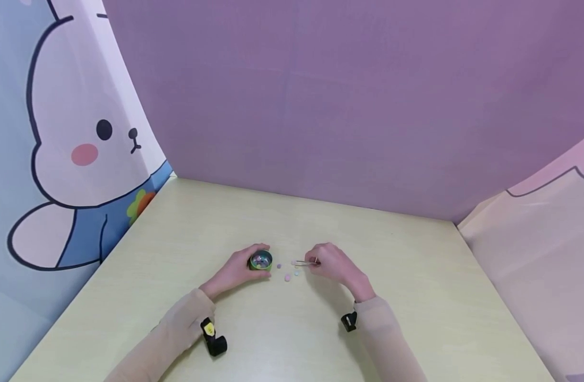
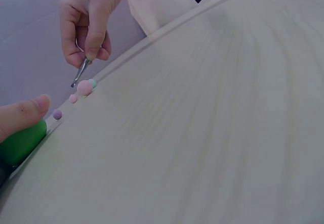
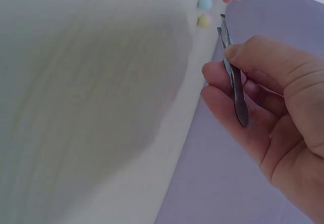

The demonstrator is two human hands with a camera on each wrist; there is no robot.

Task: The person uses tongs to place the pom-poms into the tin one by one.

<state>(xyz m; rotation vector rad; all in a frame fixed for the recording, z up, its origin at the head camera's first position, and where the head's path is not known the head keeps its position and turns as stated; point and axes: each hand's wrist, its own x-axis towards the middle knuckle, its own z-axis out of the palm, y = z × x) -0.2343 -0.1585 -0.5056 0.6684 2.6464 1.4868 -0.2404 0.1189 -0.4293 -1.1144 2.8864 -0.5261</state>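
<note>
My left hand (image 1: 235,269) curls round a small green bowl (image 1: 271,268) with a shiny metal inside, thumb and fingers on opposite sides of it. A few small coloured balls (image 1: 260,261) show within the bowl. Between thumb and fingers, my right hand (image 1: 336,264) pinches metal tweezers (image 3: 236,85). Their two tips stand apart, nothing visible between them in the right wrist view. Just beyond the tips lie a yellow ball (image 3: 204,21) and a light blue ball (image 3: 205,3). A larger pink ball (image 2: 85,88), a smaller pink ball (image 2: 73,98) and a purple ball (image 2: 57,114) sit between the hands.
The pale wood-look table (image 1: 282,329) runs back to a purple cloth (image 1: 320,106). Printed cloths hang along both sides, the left one with a cartoon rabbit (image 1: 91,106). Black cameras (image 1: 215,342) are strapped at both wrists.
</note>
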